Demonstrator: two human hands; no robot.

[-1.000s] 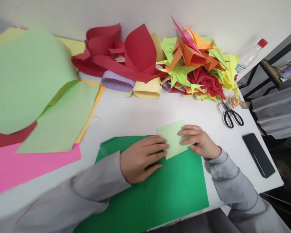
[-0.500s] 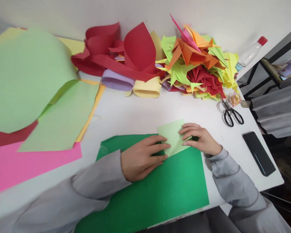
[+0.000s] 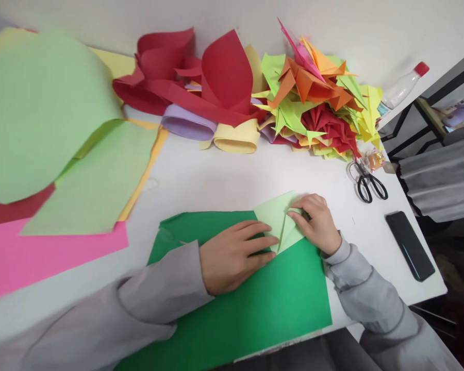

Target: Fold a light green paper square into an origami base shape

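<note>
- Fingers (image 3: 260,240) of the left hand (image 3: 232,255) lie stretched flat, pressing the pale green paper (image 3: 272,219). The right hand (image 3: 317,225) curls onto a raised flap; I cannot tell whether it pinches or presses.
- Dark green sheet (image 3: 255,309): spread flat under both hands.
- Pale green paper: on that sheet's far right corner. Likely light, limp and easily creased, so best held by its edges.
- Scissors (image 3: 367,185): past the sheet's right side.

No writing, label, brand, number or sign can be read anywhere. The coloured papers are plain, the dark phone (image 3: 410,246) at the right shows a blank face, and the bottle (image 3: 401,88) far right is too small to make out.
</note>
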